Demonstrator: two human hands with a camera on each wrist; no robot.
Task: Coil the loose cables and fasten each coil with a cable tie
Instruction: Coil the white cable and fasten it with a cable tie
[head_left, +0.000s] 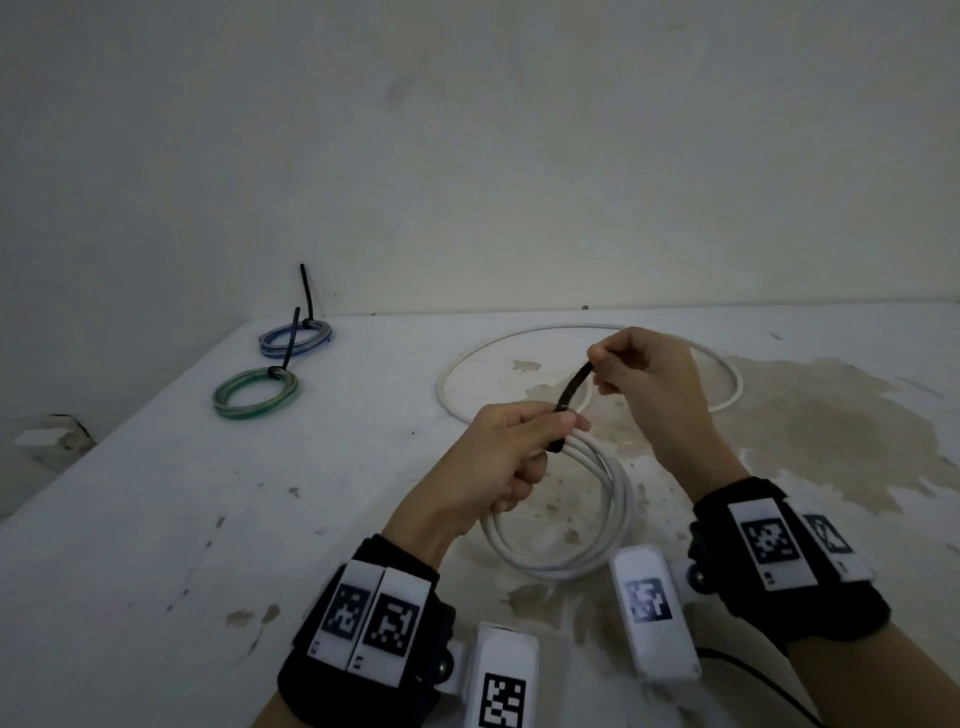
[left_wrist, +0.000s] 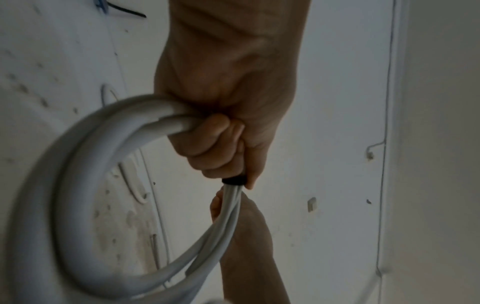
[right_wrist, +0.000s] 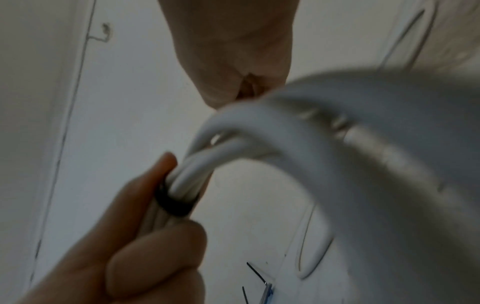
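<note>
My left hand (head_left: 511, 454) grips a white cable coil (head_left: 597, 540) above the table, fingers curled round its strands (left_wrist: 124, 139). A black cable tie (head_left: 571, 391) is looped round the bundle beside my left fingers; its band shows in the wrist views (left_wrist: 233, 180) (right_wrist: 172, 202). My right hand (head_left: 631, 371) pinches the tie's free tail and holds it up and away from the coil. A second white cable (head_left: 587, 330) lies in one wide loose loop on the table behind my hands.
A blue coil (head_left: 296, 339) and a green coil (head_left: 255, 393), each with a black tie sticking up, lie at the table's (head_left: 130, 519) far left near the wall. Brownish stains mark the table's right side. A dark cord (head_left: 769, 686) runs under my right forearm.
</note>
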